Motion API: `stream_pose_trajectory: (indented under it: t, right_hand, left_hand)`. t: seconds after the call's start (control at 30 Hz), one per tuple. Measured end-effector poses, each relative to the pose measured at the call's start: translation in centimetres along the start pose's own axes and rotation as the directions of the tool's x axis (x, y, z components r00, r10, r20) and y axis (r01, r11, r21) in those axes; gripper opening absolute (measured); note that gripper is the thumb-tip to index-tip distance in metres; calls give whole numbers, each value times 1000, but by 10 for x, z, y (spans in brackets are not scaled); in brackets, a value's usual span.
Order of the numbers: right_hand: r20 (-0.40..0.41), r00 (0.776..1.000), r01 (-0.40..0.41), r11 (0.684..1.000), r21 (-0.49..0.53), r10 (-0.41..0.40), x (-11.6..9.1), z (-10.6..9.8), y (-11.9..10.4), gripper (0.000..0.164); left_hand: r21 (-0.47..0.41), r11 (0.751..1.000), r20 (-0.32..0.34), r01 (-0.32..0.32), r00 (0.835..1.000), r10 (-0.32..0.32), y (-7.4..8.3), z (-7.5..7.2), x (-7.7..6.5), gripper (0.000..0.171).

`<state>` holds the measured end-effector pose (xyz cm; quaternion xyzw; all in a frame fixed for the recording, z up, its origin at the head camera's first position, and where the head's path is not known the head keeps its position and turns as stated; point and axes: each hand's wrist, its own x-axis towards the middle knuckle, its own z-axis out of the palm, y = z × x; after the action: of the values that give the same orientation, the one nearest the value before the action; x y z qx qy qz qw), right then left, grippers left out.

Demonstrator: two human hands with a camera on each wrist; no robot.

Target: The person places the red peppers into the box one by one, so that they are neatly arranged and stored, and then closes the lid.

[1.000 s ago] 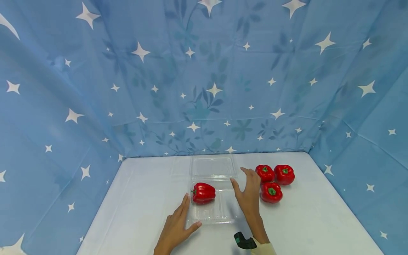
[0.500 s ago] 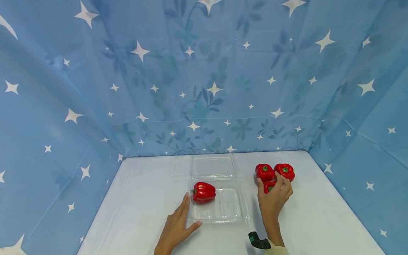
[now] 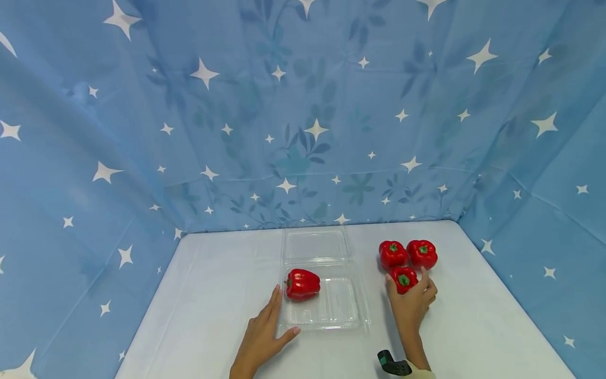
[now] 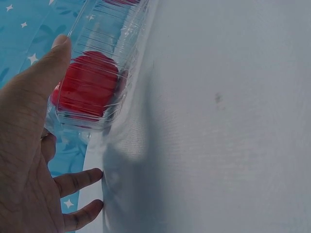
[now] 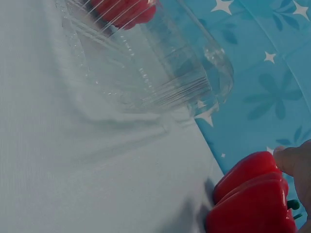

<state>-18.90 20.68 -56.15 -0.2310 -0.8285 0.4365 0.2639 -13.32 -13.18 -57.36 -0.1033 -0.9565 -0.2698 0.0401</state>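
Observation:
A clear plastic clamshell container (image 3: 341, 323) lies unfolded mid-table, its lid (image 3: 316, 246) toward the back. One red bell pepper (image 3: 303, 285) lies on its side in the container's left part. My left hand (image 3: 259, 339) rests at the near left corner, fingers straight along the left wall and thumb spread by the front rim. To the right, my right hand (image 3: 411, 302) has thumb and fingers around the nearest red bell pepper (image 3: 404, 279), which stands stem up. In the right wrist view, the thumb (image 5: 289, 159) is right at a pepper (image 5: 252, 208).
Behind the gripped pepper stand two more red bell peppers, one on the left (image 3: 392, 255) and one on the right (image 3: 422, 254). A white cloth covers the table (image 3: 208, 295). Blue star-patterned curtains (image 3: 293, 116) enclose its back and sides.
My right hand has moved right from above the container to the nearest pepper and closed its thumb and fingers around it. The left hand has stayed at the container's corner.

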Motion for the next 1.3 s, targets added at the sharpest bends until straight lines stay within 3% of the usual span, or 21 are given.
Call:
stream_pose_trajectory:
  t: [0.33, 0.73, 0.97, 1.3]
  right_hand:
    - [102, 994, -54, 997, 52, 49, 2, 4, 8, 96]
    - [90, 994, -72, 996, 49, 67, 2, 6, 12, 87]
    - [81, 990, -123, 989, 87, 116, -2, 4, 12, 87]
    - [30, 997, -79, 983, 169, 75, -4, 5, 14, 84]
  left_hand:
    - [2, 1000, -27, -30, 999, 30, -1, 0, 0, 96]
    - [-6, 1000, -19, -19, 1000, 19, 1, -1, 1, 97]
    - [-10, 1000, -10, -8, 1000, 8, 0, -1, 0, 98]
    - [2, 1000, -18, -18, 1000, 18, 0, -2, 0, 97]
